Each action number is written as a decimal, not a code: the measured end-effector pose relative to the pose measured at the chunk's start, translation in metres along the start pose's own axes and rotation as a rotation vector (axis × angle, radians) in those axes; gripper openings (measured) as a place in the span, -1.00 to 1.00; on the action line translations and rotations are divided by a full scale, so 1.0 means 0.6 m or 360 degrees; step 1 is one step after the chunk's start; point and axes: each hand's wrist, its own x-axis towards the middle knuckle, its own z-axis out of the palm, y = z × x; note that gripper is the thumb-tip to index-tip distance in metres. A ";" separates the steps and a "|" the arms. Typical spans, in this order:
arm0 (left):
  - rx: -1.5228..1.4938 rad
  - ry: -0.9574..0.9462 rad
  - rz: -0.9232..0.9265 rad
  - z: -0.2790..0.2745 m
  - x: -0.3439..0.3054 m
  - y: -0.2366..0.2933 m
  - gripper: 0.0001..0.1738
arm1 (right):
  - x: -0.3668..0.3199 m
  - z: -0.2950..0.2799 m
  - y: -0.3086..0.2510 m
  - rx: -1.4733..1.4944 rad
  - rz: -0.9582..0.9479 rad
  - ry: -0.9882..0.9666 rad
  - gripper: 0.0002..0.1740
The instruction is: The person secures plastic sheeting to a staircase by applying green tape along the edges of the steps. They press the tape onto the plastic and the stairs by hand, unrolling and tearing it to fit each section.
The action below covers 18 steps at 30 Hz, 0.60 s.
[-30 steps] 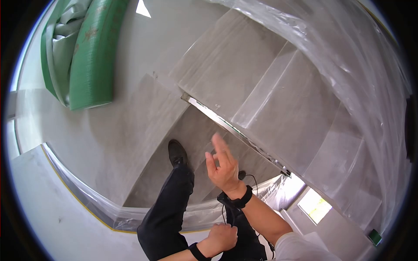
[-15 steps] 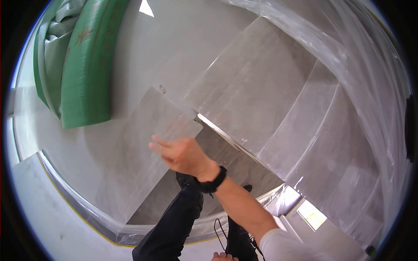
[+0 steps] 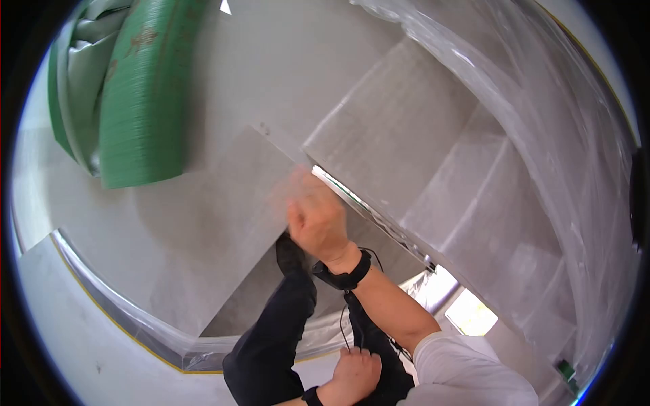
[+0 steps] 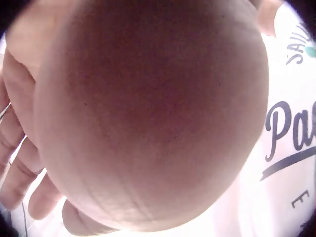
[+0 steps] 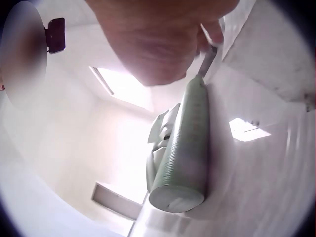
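Note:
My right hand (image 3: pixel 318 220) is raised in front of me, over the edge of the grey floor landing (image 3: pixel 237 183) in the head view. Motion blurs its fingers, and nothing shows in its grip. In the right wrist view the hand (image 5: pixel 158 39) covers the top of the picture. My left hand (image 3: pixel 357 374) stays low by my dark-trousered legs (image 3: pixel 271 338), its fingers loosely bent. The left wrist view shows the left hand's fingers (image 4: pixel 17 185) hanging relaxed with nothing in them. Each wrist wears a black band.
A big green roll (image 3: pixel 145 115) lies at the upper left, with crumpled sheeting (image 3: pixel 88 68) beside it. Grey steps (image 3: pixel 399 128) run down to the right, with clear plastic film (image 3: pixel 535 115) along them. More film edges the white wall (image 3: pixel 95 311) at lower left.
My right hand swung left with fingers pointing out, then came partway back right, still blurred. The left hand dropped low in the view, then rose again. The head view shifted slightly.

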 end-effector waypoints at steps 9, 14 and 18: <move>-0.0044 0.0019 0.0066 0.026 0.017 0.003 -0.80 | -0.104 -0.035 0.041 -0.0974 0.1197 0.0418 0.01; -0.0064 0.0037 -0.0010 0.055 0.014 0.010 -0.80 | 0.027 -0.021 0.036 -0.0370 0.0145 0.0145 -0.11; -0.0025 0.0055 -0.0006 0.016 -0.010 0.019 -0.74 | 0.034 -0.002 0.034 -0.0500 0.0096 0.0504 -0.34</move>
